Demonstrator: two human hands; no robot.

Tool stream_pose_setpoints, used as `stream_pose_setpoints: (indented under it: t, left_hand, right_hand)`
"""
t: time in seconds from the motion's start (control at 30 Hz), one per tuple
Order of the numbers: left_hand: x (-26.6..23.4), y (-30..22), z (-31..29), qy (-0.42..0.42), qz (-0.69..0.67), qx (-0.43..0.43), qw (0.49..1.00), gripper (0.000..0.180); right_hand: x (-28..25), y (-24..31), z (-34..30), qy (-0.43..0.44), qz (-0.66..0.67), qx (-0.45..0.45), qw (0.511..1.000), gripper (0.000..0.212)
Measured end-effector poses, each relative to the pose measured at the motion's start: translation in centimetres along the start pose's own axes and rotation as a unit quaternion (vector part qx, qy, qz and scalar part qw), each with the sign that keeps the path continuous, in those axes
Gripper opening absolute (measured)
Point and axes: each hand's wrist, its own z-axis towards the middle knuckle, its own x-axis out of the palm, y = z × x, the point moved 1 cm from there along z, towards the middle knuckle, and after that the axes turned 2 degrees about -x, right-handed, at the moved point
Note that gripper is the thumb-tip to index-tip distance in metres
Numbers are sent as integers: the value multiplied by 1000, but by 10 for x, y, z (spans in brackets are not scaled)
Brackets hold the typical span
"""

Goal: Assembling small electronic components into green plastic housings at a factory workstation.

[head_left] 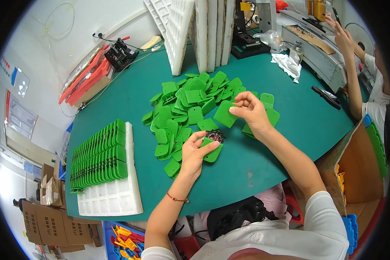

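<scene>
My left hand (pixel 193 152) is closed on a green plastic plate (pixel 213 156), its thumb pressed on the face. A round black part with a reddish, see-through middle (pixel 215 136) sits at that plate's far end. Farther right, my right hand (pixel 253 113) pinches another flat green plastic piece (pixel 224 115) between thumb and fingers, raised above the table and apart from the round part. Just beyond both hands spreads a heap of loose green plastic pieces (pixel 194 99). A few more green pieces (pixel 270 115) lie under and beside my right hand.
At left, a white foam tray (pixel 110 206) holds rows of upright green pieces (pixel 98 158) with black parts. Tall foam trays (pixel 212 37) stand at the back. Pliers (pixel 326 96) lie at the green table's right edge, near a co-worker's arm (pixel 348 60). A cardboard box (pixel 361 173) stands at right.
</scene>
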Motion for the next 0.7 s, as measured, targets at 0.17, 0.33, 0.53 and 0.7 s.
stream_pose_setpoints:
  t: [0.17, 0.33, 0.53, 0.7]
  left_hand:
    - [6, -1, -4, 14, 4, 8, 1000, 38]
    - [6, 0, -4, 13, 14, 15, 1000, 42]
    - [8, 0, -1, 5, 11, 13, 1000, 42]
    - [6, 0, -3, 4, 11, 38, 999, 40]
  right_hand:
    - [2, -2, -8, 29, 1, 26, 999, 21]
    - [6, -1, -15, 72, 3, 65, 995, 23]
    - [8, -5, -15, 83, -1, 44, 996, 25]
    - [10, -8, -14, 80, -13, 31, 996, 26]
